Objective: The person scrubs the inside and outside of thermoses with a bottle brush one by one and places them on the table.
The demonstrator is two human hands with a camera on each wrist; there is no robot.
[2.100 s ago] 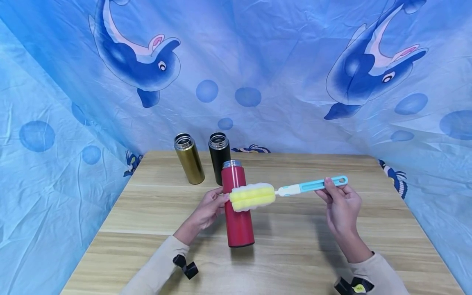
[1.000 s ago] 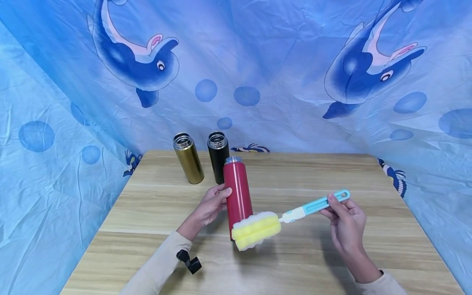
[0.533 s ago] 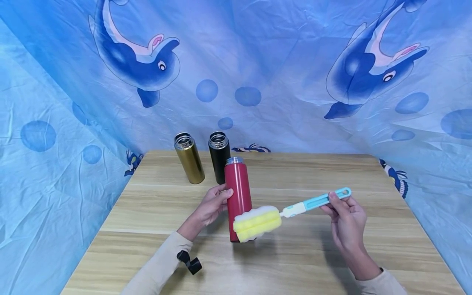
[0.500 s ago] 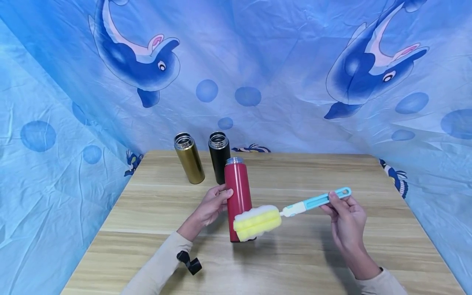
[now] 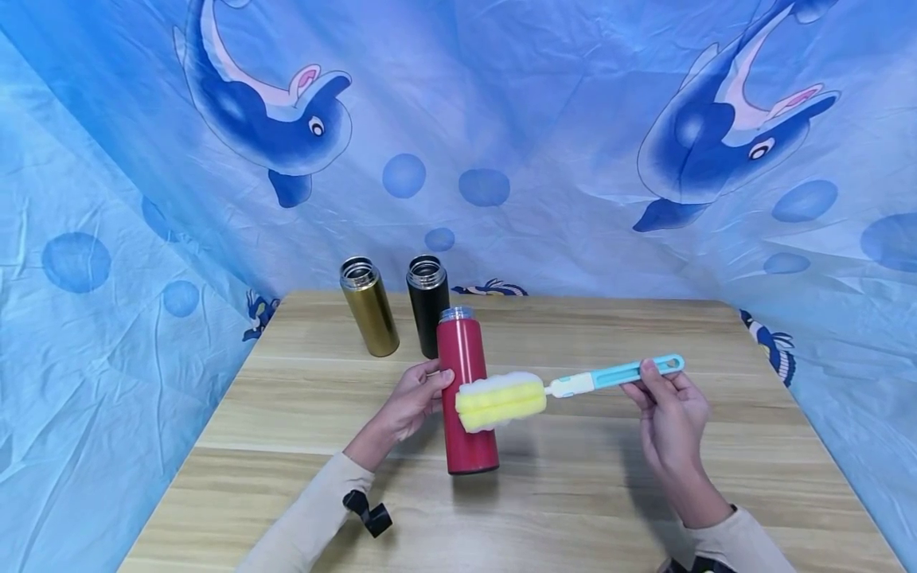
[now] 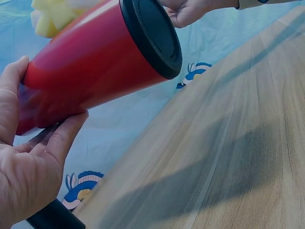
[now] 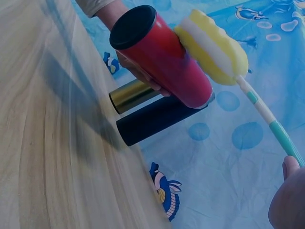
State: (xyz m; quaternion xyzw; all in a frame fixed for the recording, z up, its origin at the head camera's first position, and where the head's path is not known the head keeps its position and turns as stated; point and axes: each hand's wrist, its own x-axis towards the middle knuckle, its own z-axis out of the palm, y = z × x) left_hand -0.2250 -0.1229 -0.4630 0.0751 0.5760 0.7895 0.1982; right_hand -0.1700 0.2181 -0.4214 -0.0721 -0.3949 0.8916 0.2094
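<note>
Left wrist view alone shows red flask [image 6: 90, 71] black base lifted off counter [image 6: 228, 157]. Left hand [image 5: 411, 398] curled round flask; right hand [image 5: 669, 406] pinches sponge brush [image 5: 501, 398] handle, sponge against flask side.

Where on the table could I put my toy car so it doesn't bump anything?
The table is bare right of the right hand, and along the near edge between both sleeves. The back left is crowded: gold bottle, black bottle, and the red bottle held by the left hand under the sponge brush.
</note>
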